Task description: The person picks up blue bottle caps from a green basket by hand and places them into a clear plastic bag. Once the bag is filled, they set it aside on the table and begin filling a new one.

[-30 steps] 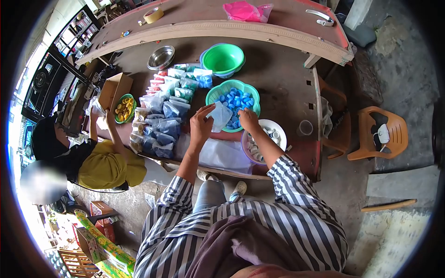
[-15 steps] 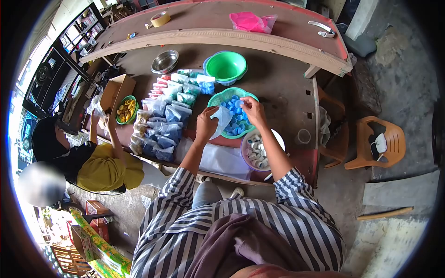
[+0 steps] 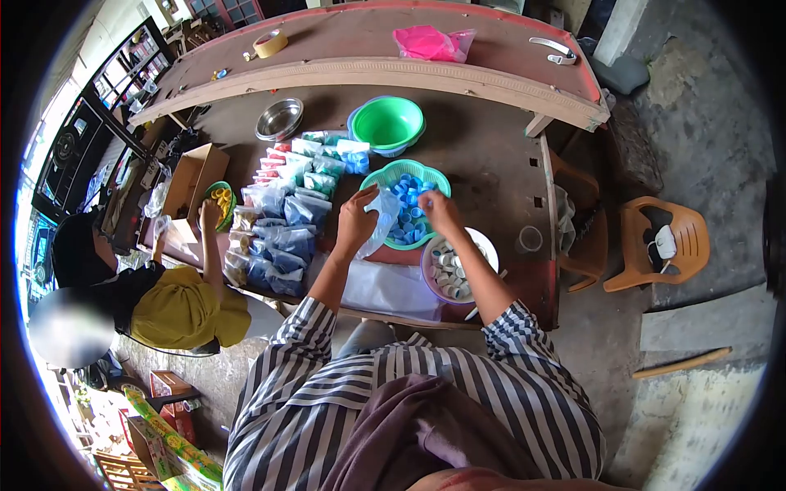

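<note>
My left hand (image 3: 357,217) pinches the rim of a small clear plastic bag (image 3: 383,222), which hangs with its mouth spread at the left side of a green basket (image 3: 446,178). Blue plastic caps (image 3: 407,233) fill the basket. Over its right part is my right hand (image 3: 443,214), fingers drawn together at the caps; whether a cap is between them is hidden. Nearer me stands a white bowl (image 3: 494,252) of white caps (image 3: 453,278). Flat clear bags (image 3: 385,290) lie at the table edge below my left wrist.
Filled bags (image 3: 282,217) lie in rows to the left. A green basin (image 3: 387,123) and steel bowl (image 3: 279,119) stand behind. At far left a co-worker (image 3: 176,307) reaches into a basket of yellow caps (image 3: 221,196). A raised shelf (image 3: 344,45) crosses the back.
My right hand has moved down from holding up a blue cap to among the caps. The bag remains in my left hand. The co-worker's hand has gone to the yellow caps.
</note>
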Demonstrator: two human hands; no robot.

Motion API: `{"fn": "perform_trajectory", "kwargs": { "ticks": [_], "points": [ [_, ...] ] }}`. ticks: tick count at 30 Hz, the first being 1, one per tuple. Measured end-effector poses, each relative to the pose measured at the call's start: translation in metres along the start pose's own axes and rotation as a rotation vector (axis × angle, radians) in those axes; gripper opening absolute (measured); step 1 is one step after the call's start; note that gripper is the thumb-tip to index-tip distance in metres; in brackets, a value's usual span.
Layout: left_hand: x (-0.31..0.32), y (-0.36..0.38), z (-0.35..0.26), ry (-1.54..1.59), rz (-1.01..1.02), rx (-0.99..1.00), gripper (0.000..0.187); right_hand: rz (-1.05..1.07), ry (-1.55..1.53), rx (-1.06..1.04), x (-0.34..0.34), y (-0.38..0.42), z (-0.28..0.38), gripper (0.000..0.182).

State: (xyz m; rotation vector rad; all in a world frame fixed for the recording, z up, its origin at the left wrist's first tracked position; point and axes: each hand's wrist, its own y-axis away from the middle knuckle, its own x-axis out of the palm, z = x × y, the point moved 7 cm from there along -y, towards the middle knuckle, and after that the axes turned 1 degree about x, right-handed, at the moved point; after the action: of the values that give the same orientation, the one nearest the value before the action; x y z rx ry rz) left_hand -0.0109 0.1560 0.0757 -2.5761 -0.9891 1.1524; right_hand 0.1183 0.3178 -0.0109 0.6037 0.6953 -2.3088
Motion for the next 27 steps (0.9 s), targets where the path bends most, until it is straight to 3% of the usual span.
{"fn": "perform_trajectory", "kwargs": {
  "ticks": [1, 6, 10, 12, 16, 18, 19, 22, 23, 24, 26, 27],
  "points": [
    [-0.002, 0.002, 0.003, 0.030, 0.023, -0.043, 0.046, 0.145, 0.009, 0.014, 0.017, 0.008, -0.006, 0.010],
    [-0.021, 0.007, 0.006, 0.083, 0.049, -0.048, 0.052, 0.413, 0.291, -0.148, 0.078, 0.057, -0.009, 0.028],
    [-0.044, 0.004, 0.014, 0.118, 0.023, -0.065, 0.055, 0.425, 0.432, -0.188, 0.105, 0.071, -0.010, 0.030],
    [-0.055, -0.002, 0.018, 0.115, 0.030, -0.058, 0.056, 0.511, 0.471, -0.095, 0.111, 0.076, -0.013, 0.032],
    [-0.070, -0.014, 0.024, 0.138, 0.055, -0.082, 0.054, 0.558, 0.434, -0.091, 0.104, 0.083, 0.003, 0.034],
    [-0.073, -0.018, 0.028, 0.123, 0.063, -0.055, 0.054, 0.736, 0.344, -0.088, 0.105, 0.090, 0.012, 0.034],
    [-0.073, -0.020, 0.032, 0.153, 0.079, -0.059, 0.055, 0.836, 0.201, 0.013, 0.113, 0.090, 0.001, 0.033],
    [-0.074, -0.025, 0.036, 0.172, 0.119, -0.078, 0.055, 0.768, -0.041, 0.206, 0.116, 0.070, -0.016, 0.029],
    [-0.073, -0.027, 0.040, 0.184, 0.125, -0.067, 0.055, 0.600, -0.033, 0.168, 0.112, 0.058, -0.018, 0.021],
    [-0.072, -0.028, 0.044, 0.187, 0.134, -0.072, 0.055, 0.602, -0.035, 0.178, 0.119, 0.053, -0.024, 0.021],
    [-0.071, -0.029, 0.048, 0.203, 0.139, -0.058, 0.055, 0.283, 0.071, 0.101, 0.114, 0.036, -0.030, 0.014],
    [-0.071, -0.029, 0.050, 0.207, 0.150, -0.070, 0.055, 0.318, 0.088, 0.178, 0.121, 0.032, -0.027, 0.012]
  ]
}}
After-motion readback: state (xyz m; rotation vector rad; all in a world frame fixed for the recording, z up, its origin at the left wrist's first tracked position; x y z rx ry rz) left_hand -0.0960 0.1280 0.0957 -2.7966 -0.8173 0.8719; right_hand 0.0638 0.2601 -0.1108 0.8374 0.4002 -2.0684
